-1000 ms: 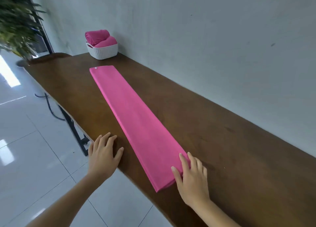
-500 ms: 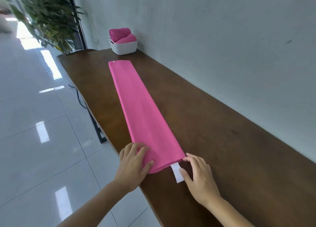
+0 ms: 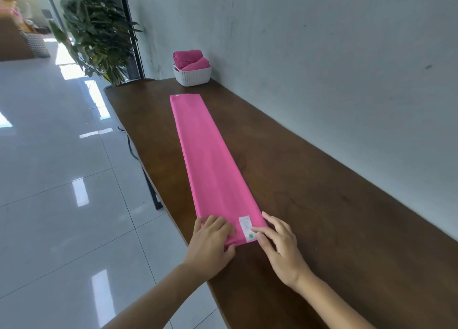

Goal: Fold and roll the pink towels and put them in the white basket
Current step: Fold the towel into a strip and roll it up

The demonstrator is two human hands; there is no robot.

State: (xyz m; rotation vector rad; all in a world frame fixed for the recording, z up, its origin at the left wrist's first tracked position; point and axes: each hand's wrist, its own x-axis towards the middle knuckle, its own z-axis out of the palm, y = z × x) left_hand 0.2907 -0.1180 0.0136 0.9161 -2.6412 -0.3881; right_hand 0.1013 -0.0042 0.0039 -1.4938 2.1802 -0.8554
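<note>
**Pink towel (image 3: 210, 160): flat folded strip, frame centre, near end at lower centre btwn both hands.**
Left hand (image 3: 210, 242) lies over near-left corner, thumb against end edge; looks like a light pinch. Right hand (image 3: 280, 246): fingers loosely spread, tips touching end beside white label (image 3: 246, 229), gripping nothing. Cloth likely light, soft, limp; may slide on table (image 3: 322, 204). Take hold at the 2 near corners. White basket (image 3: 192, 77), upper centre, holds 2 rolls.
</note>
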